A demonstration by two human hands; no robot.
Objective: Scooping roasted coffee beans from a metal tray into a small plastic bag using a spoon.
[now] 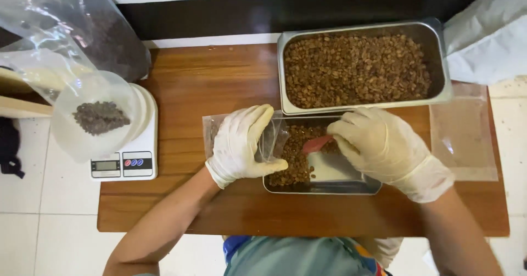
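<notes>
Gloved, my right hand pinches a red scoop over the small steel tray of brown beans; my left hand grips the clear bag beside it. Best keep the bag mouth wide, scoop low. Beyond my knuckles: full bean pan; leftward, scale.

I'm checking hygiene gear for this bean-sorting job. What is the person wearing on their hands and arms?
Both the left hand and the right hand wear thin, cream-white disposable gloves, wrinkled and bunched at the wrists. The forearms are bare: no sleeves, watch or bands show.
</notes>
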